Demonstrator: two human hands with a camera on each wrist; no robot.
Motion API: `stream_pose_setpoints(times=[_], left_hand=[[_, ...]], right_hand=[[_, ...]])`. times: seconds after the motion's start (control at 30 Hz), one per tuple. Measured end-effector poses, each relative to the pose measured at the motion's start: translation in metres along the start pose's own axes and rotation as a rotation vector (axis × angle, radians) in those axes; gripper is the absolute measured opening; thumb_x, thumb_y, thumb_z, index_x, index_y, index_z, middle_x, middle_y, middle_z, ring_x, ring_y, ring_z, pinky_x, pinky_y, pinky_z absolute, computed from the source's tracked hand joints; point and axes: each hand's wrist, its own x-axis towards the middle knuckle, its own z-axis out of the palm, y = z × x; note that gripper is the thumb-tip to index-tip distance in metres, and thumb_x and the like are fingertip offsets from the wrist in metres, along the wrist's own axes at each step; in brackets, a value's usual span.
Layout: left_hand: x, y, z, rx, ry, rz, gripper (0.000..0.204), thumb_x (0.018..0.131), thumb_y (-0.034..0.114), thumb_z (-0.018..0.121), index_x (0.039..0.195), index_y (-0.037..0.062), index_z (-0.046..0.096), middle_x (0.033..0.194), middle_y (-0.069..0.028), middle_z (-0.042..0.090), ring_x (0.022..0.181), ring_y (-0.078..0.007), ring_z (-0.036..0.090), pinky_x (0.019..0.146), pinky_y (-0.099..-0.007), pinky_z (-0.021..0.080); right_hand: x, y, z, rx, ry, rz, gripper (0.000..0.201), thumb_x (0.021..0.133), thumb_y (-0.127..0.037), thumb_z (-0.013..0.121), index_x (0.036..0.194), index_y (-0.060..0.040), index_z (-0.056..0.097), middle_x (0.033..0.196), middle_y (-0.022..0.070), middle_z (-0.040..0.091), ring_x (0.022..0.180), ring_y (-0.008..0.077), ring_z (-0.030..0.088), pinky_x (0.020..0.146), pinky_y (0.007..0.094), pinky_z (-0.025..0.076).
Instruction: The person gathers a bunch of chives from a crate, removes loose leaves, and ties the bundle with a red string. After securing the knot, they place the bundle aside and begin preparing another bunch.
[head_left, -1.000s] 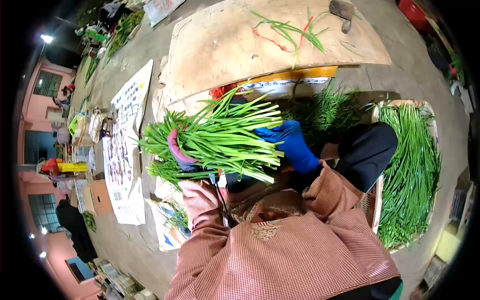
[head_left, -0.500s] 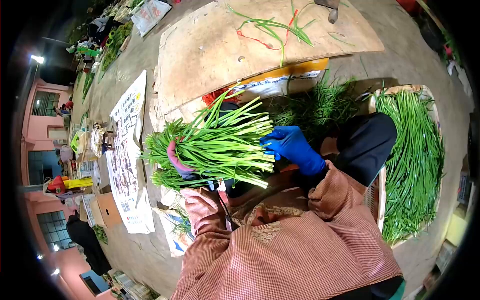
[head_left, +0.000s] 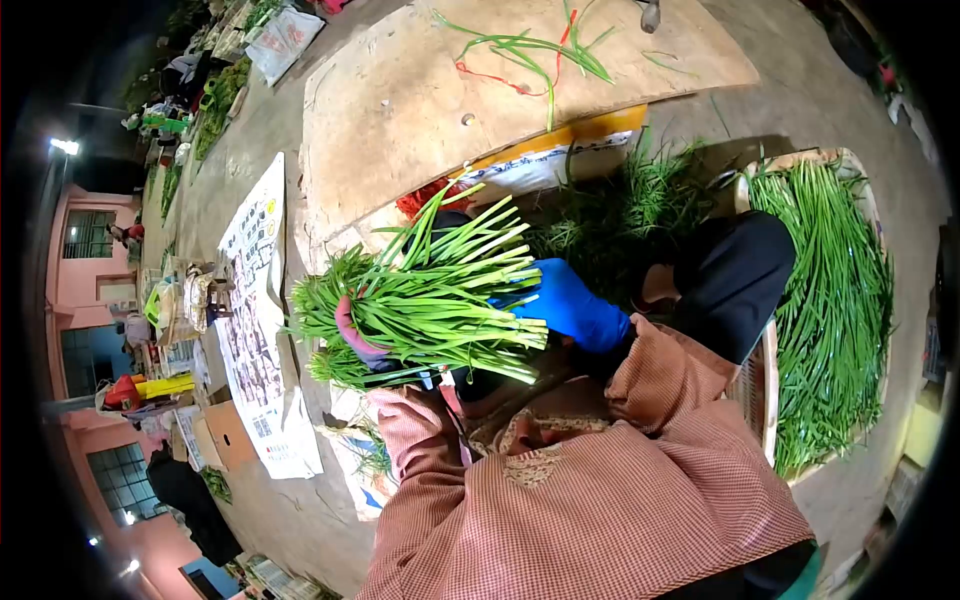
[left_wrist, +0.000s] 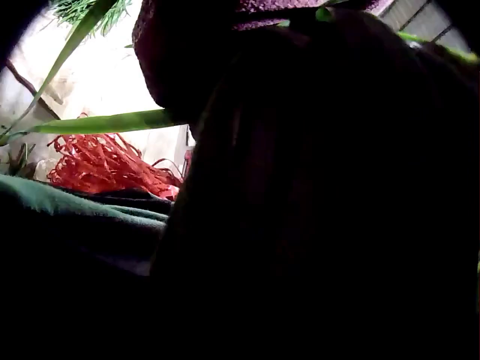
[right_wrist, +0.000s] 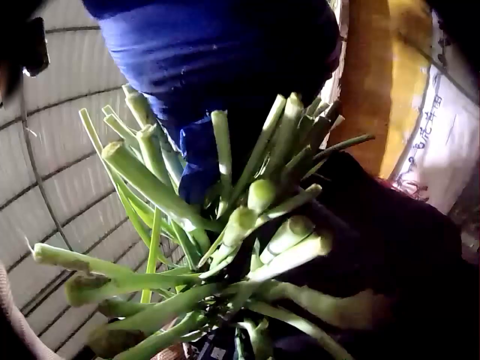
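Note:
My left hand, in a pink and dark glove, grips a thick bunch of long green stems around its middle, cut ends pointing right. In the left wrist view that hand is mostly a dark shape, with green blades sticking out beside it. My right hand, in a blue glove, reaches in among the cut ends. The right wrist view has the blue glove above the spread stem ends, one fingertip between them; the other fingertips are hidden, so whether they pinch a stem cannot be told.
A wooden board with loose blades and red string lies ahead. Red strands lie by its near edge. More greens are in shadow near my knee. At right stands a basket full of green stems; a printed sheet lies left.
My right hand has moved left, deeper among the stem ends, and its fingers are now more hidden. The left hand keeps its grip on the bunch. The head view has shifted slightly.

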Motion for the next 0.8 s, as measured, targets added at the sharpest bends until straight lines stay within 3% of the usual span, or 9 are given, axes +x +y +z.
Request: stream_pose_setpoints(times=[0.07, 0.23, 0.37, 0.47, 0.57, 0.67, 0.7, 0.77, 0.8], left_hand=[[0.002, -0.003, -0.009, 0.029, -0.025, -0.011, 0.030, 0.089, 0.014, 0.044, 0.119, 0.0080, 0.041, 0.110, -0.0217, 0.055, 0.092, -0.0335, 0.059, 0.074, -0.0465, 0.053], [0.003, -0.008, -0.017, -0.053, -0.084, -0.030, 0.031, 0.090, 0.014, 0.043, 0.120, 0.0058, 0.041, 0.110, -0.0181, 0.056, 0.092, -0.0327, 0.059, 0.077, -0.0471, 0.051], [0.003, -0.007, -0.013, -0.008, -0.104, -0.031, 0.030, 0.090, 0.016, 0.043, 0.118, 0.0063, 0.043, 0.110, -0.0195, 0.055, 0.092, -0.0344, 0.059, 0.077, -0.0478, 0.052], [0.005, -0.010, -0.024, -0.117, -0.024, -0.103, 0.029, 0.090, 0.016, 0.043, 0.117, 0.0071, 0.044, 0.110, -0.0202, 0.055, 0.091, -0.0350, 0.059, 0.076, -0.0482, 0.052], [0.007, -0.019, -0.046, -0.128, 0.173, -0.265, 0.028, 0.089, 0.017, 0.043, 0.116, 0.0085, 0.046, 0.108, -0.0202, 0.056, 0.092, -0.0348, 0.059, 0.077, -0.0484, 0.052], [-0.003, -0.011, -0.006, -0.123, 0.104, -0.089, 0.027, 0.089, 0.019, 0.043, 0.114, 0.0096, 0.048, 0.106, -0.0196, 0.056, 0.091, -0.0346, 0.059, 0.076, -0.0489, 0.052], [0.005, -0.002, -0.005, -0.367, 0.018, -0.317, 0.027, 0.090, 0.021, 0.042, 0.114, 0.0115, 0.049, 0.106, -0.0196, 0.056, 0.092, -0.0344, 0.059, 0.077, -0.0500, 0.051], [0.004, -0.006, -0.005, -0.255, 0.060, -0.198, 0.026, 0.090, 0.021, 0.042, 0.113, 0.0111, 0.050, 0.104, -0.0191, 0.057, 0.091, -0.0339, 0.059, 0.077, -0.0501, 0.051], [0.001, -0.009, -0.004, -0.146, 0.105, -0.080, 0.026, 0.090, 0.021, 0.042, 0.111, 0.0107, 0.052, 0.102, -0.0187, 0.058, 0.091, -0.0334, 0.059, 0.077, -0.0502, 0.051]], right_hand=[[-0.003, 0.004, -0.004, -0.178, -0.012, -0.008, 0.040, 0.070, -0.008, 0.069, 0.107, -0.0004, 0.056, 0.094, 0.0117, 0.066, 0.082, 0.0158, 0.064, 0.072, 0.0264, 0.051], [-0.022, -0.029, -0.025, -0.158, 0.160, 0.185, 0.013, 0.073, -0.008, 0.066, 0.065, 0.0005, 0.059, 0.056, 0.0051, 0.055, 0.047, 0.0114, 0.057, 0.045, 0.0258, 0.045], [-0.037, -0.024, -0.058, -0.398, 0.259, 0.111, 0.017, 0.075, -0.012, 0.065, 0.065, -0.0001, 0.058, 0.057, 0.0043, 0.056, 0.048, 0.0102, 0.057, 0.045, 0.0256, 0.044], [-0.056, -0.042, -0.092, -0.255, 0.395, 0.294, 0.020, 0.076, -0.015, 0.066, 0.064, -0.0005, 0.058, 0.056, 0.0063, 0.055, 0.046, 0.0124, 0.056, 0.045, 0.0270, 0.043], [-0.069, -0.051, -0.121, -0.785, 0.469, 0.138, 0.023, 0.076, -0.019, 0.066, 0.065, -0.0007, 0.058, 0.058, 0.0094, 0.055, 0.044, 0.0154, 0.055, 0.044, 0.0282, 0.042], [-0.073, -0.058, -0.123, -0.763, 0.491, 0.470, 0.023, 0.076, -0.021, 0.066, 0.067, -0.0012, 0.060, 0.062, 0.0112, 0.057, 0.048, 0.0185, 0.058, 0.046, 0.0289, 0.044], [-0.072, -0.051, -0.120, -0.792, 0.471, 0.280, 0.022, 0.076, -0.022, 0.066, 0.069, -0.0017, 0.061, 0.064, 0.0111, 0.058, 0.051, 0.0189, 0.059, 0.048, 0.0292, 0.045], [-0.067, -0.021, -0.118, -0.924, 0.489, -0.131, 0.018, 0.075, -0.021, 0.066, 0.073, -0.0035, 0.064, 0.069, 0.0108, 0.061, 0.060, 0.0205, 0.062, 0.055, 0.0298, 0.047], [-0.066, -0.025, -0.113, -0.922, 0.484, -0.132, 0.018, 0.075, -0.021, 0.066, 0.073, -0.0035, 0.064, 0.069, 0.0108, 0.061, 0.060, 0.0205, 0.062, 0.055, 0.0298, 0.047]])
